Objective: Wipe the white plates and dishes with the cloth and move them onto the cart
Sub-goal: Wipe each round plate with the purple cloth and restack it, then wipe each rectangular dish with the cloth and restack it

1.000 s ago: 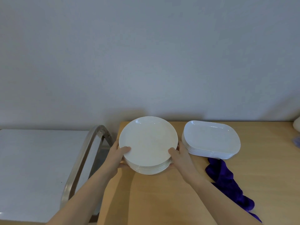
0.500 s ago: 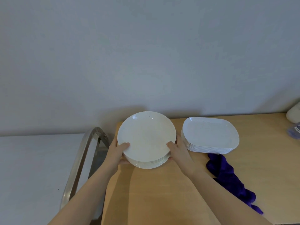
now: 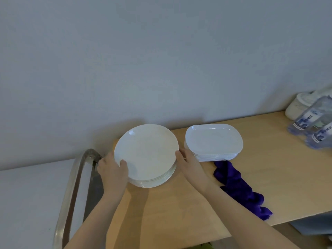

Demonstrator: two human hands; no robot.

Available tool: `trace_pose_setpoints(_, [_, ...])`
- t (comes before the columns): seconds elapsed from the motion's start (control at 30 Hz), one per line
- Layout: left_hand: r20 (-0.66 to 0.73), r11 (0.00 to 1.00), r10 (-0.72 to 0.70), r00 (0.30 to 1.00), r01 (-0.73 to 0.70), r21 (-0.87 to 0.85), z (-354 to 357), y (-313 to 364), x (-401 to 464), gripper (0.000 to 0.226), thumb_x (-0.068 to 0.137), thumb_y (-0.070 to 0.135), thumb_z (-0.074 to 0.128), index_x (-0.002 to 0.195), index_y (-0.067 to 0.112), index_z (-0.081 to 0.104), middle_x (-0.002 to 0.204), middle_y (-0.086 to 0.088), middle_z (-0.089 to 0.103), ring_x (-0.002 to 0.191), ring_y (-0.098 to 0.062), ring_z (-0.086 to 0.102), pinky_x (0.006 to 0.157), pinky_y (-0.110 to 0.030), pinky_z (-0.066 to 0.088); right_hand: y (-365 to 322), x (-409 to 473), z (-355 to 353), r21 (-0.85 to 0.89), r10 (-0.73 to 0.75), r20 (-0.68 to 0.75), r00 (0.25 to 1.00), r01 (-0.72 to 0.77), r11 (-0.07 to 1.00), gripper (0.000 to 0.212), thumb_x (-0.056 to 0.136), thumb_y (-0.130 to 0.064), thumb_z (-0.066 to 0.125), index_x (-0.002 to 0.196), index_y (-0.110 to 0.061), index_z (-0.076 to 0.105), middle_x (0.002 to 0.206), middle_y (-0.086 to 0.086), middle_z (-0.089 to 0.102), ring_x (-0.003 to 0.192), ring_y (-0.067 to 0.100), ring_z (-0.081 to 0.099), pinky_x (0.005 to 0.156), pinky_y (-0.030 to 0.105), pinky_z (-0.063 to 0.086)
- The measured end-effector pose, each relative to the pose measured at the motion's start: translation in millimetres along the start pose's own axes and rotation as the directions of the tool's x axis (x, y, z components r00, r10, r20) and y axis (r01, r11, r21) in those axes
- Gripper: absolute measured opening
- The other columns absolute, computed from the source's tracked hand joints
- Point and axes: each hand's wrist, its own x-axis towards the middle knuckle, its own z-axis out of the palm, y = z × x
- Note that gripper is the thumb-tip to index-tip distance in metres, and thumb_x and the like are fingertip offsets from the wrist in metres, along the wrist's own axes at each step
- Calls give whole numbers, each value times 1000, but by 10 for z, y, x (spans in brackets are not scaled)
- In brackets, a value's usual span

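We are holding the stack of round plates [image 3: 146, 155] between our two hands at the left end of the wooden surface [image 3: 179, 203]. Our left hand [image 3: 113, 170] is gripping the stack's left rim, thumb lying over the top plate and fingers tucked beneath. Our right hand [image 3: 188, 163] is clasping the right rim, thumb on the edge. We cannot tell whether the stack is resting on the surface or just clear of it. Just beside our right hand a stack of oblong dishes [image 3: 213, 142] is sitting on the surface, and the purple cloth [image 3: 239, 189] is lying crumpled in front of it. The cart's metal handle [image 3: 71, 191] is showing to the left of our left hand. Far right, water bottles [image 3: 312, 123] are standing with blue labels too blurred to read.
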Motion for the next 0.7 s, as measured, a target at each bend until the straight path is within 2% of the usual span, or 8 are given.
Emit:
trace_pose_setpoints(0.03, [-49,997,74,996,-72,35,-20,71,-52,40,89,6,51,129,2,46,130,-19,46,124,-33,36,98,-42,34,44,-41,-42,-41,-22,-31,999,21,999,25,95,-31,40,79,-20,55,67,-11,54,64,4,48,62,22,39])
trace_pose_setpoints(0.1, [-99,981,192,976,-192,9,-55,226,-191,35,90,6,50,125,10,51,127,-10,50,120,-27,39,93,-38,37,150,-145,-144,-167,-34,-92,995,18,986,26,94,-31,40,85,-14,57,74,0,59,68,13,51,64,27,41])
trace_pose_setpoints(0.2, [-38,953,264,964,-266,-146,-53,494,-526,26,93,9,46,106,28,59,109,13,59,98,-11,54,73,-21,40,327,-291,-357,-413,-74,-161,984,1,911,21,96,-28,42,96,-19,61,82,-6,64,78,12,59,69,33,50])
trace_pose_setpoints(0.3, [111,917,365,925,-336,-214,127,720,-948,28,92,10,49,91,35,60,95,26,61,86,-1,55,67,-14,38,512,-448,-577,-674,-164,-123,979,39,738,23,95,-28,38,100,-21,60,90,-7,61,83,17,54,71,33,46])
trace_pose_setpoints(0.4, [248,901,419,874,-365,-237,516,829,-1324,30,91,8,52,85,37,58,85,21,61,83,2,53,68,-10,40,756,-557,-795,-858,-103,-111,989,-43,512,31,95,-29,36,120,-24,53,128,-8,50,117,18,45,94,31,35])
trace_pose_setpoints(0.5, [410,942,335,848,-289,-172,969,882,-1605,32,95,16,49,84,47,50,85,25,58,84,4,54,69,-11,41,971,-657,-1017,-892,37,-115,993,-120,435,46,93,-32,42,139,-29,36,152,-4,25,140,21,23,107,42,27])
trace_pose_setpoints(0.6, [459,979,202,865,-166,-117,1389,931,-1759,27,96,21,46,86,46,47,86,29,55,82,8,53,65,-9,39,1072,-715,-1218,-898,11,-16,1000,-20,440,48,87,-28,58,133,-29,47,153,-3,30,136,24,34,95,43,42])
trace_pose_setpoints(0.7, [455,995,93,885,-72,-64,1731,980,-1833,19,96,20,45,100,37,50,89,29,53,81,10,51,63,-10,37,1160,-663,-1403,-876,29,92,995,67,477,37,96,-22,44,133,-25,42,156,-4,17,135,28,25,96,41,37])
